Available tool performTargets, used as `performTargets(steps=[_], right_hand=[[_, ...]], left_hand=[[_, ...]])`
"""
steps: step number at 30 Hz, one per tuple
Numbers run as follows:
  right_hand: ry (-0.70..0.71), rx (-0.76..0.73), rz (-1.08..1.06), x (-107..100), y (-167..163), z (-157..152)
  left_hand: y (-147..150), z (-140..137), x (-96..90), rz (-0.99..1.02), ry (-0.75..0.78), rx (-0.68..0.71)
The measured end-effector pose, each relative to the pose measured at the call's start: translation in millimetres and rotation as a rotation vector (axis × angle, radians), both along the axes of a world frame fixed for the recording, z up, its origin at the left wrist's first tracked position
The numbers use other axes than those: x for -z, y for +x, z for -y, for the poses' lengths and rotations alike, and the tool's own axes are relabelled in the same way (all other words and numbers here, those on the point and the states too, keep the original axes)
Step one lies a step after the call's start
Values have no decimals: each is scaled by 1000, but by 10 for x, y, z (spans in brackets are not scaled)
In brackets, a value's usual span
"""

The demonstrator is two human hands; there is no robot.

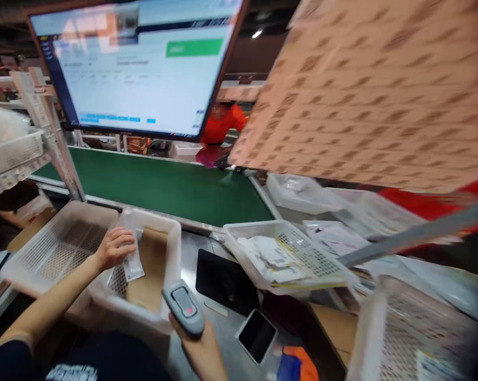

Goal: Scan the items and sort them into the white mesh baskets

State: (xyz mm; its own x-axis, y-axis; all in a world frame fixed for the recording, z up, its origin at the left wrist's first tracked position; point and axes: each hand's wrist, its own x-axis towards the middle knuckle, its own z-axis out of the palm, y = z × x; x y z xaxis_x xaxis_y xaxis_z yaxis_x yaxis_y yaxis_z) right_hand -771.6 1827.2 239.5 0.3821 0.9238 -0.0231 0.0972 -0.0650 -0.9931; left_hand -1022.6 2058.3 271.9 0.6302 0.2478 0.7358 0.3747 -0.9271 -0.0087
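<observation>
My left hand (116, 247) is closed on the edge of a slim white plastic packet (134, 269), held over a white plastic basket (175, 248). A brown cardboard piece or envelope (153, 259) lies inside that basket. In my right hand (205, 344) is a grey handheld barcode scanner (183, 308) with a small red light on top. The scanner is beside the basket's near right corner, above the metal table (218, 325).
A monitor (135, 74) hangs above a green conveyor belt (167, 185). Another basket (60, 243) stands left; a basket of packets (246, 233) is right. A phone (257, 336) and black pad (223, 280) lie on the table. Across the belt is a person in orange (223, 127).
</observation>
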Motion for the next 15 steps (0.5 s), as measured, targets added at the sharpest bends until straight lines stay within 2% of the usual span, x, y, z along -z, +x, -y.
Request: performTargets(steps=[2, 6, 10, 13, 15], right_hand=[[13, -73, 21, -192, 66, -80], [67, -129, 75, -488, 86, -256], [124, -186, 199, -689, 18, -419], [140, -221, 262, -744, -7, -509], [140, -251, 287, -730, -21, -603]], left_hand=[[-73, -3, 47, -98, -106, 75], [-190, 52, 122, -231, -318, 178], [-237, 90, 157, -235, -359, 243], [-235, 78, 124, -281, -420, 221], [-214, 154, 104, -302, -474, 145]])
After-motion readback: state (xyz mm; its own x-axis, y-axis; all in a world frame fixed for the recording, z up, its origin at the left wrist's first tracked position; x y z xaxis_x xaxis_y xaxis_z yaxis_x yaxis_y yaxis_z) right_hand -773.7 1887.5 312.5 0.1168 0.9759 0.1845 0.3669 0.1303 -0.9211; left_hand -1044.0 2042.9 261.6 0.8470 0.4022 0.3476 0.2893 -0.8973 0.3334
